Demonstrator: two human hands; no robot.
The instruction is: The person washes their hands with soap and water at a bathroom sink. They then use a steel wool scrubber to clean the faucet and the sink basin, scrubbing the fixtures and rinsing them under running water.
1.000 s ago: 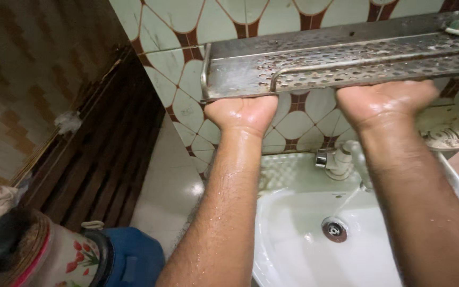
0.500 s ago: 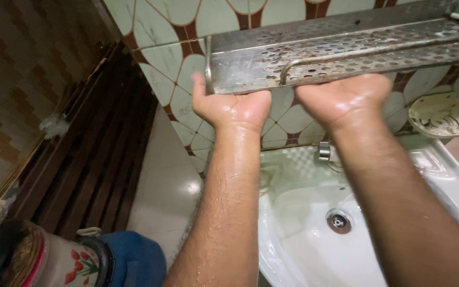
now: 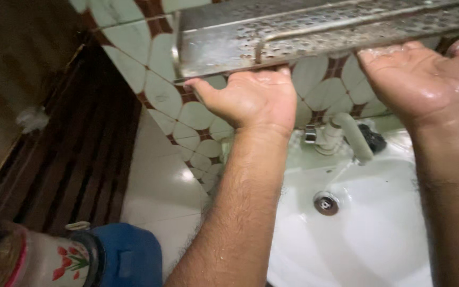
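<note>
Both hands, the left hand (image 3: pixel 253 101) and right hand (image 3: pixel 421 79), are pressing open, wet palms under the perforated metal shelf (image 3: pixel 314 32) above the washbasin (image 3: pixel 378 239) (gripping nothing), so it could be slipping off them.

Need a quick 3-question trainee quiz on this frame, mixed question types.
1. True or false: both hands press up against the underside of the perforated metal shelf.
2. What sits directly below the tap: A) white sink, B) blue container, C) wooden door?
3. Which hand is nearer the shelf's end bracket?

Key:
1. True: left hand and right hand both touch its front edge from below.
2. A, the white sink.
3. The left hand.
</note>
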